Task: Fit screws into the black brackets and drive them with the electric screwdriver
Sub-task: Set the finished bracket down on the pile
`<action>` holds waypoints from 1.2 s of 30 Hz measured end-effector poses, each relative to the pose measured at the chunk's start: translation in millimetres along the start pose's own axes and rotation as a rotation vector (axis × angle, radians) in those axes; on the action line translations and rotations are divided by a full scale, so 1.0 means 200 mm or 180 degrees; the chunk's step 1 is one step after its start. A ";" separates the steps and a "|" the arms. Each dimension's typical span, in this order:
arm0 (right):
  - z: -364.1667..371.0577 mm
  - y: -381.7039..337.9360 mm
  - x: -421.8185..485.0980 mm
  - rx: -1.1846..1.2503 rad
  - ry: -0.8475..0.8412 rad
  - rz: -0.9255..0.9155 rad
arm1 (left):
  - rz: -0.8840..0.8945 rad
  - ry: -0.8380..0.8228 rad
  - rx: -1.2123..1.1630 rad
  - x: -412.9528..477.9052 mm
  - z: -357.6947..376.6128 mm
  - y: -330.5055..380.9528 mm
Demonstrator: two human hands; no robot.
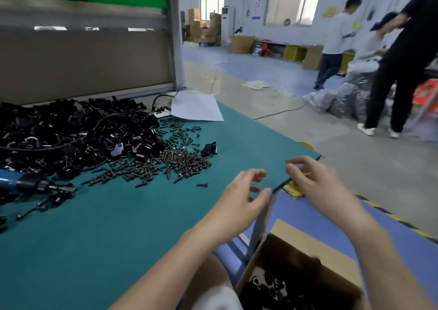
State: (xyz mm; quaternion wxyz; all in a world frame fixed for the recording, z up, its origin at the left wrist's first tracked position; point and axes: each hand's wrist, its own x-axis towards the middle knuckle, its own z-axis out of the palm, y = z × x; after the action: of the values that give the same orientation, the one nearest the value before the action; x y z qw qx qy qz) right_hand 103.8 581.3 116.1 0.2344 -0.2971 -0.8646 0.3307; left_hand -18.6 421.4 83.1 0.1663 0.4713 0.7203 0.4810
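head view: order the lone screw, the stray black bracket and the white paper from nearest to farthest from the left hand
1. lone screw, just left of the left hand
2. stray black bracket, farther back by the screw pile
3. white paper, farthest back

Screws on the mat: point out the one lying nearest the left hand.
The lone dark screw, lying by itself on the green mat between the screw heap and the left hand; the rest sit farther back.
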 end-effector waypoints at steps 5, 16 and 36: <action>0.36 -0.20 0.03 0.0385 -0.0259 -0.0452 | -0.0136 0.0538 0.1100 -0.20 -0.38 -0.29; 1.31 -0.80 0.14 -0.0507 -0.0992 -0.1642 | -0.1330 0.1666 0.2330 -0.59 -1.00 -0.64; 1.65 -0.98 0.35 -0.1140 0.0026 -0.1593 | -0.1182 0.1506 0.2174 -0.49 -1.03 -0.76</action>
State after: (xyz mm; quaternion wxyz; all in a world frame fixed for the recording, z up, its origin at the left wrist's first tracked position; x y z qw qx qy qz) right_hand -214.6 367.5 49.1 0.2560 -0.1127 -0.9544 0.1039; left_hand -192.1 214.1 32.3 -0.0844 0.2391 0.9282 0.2724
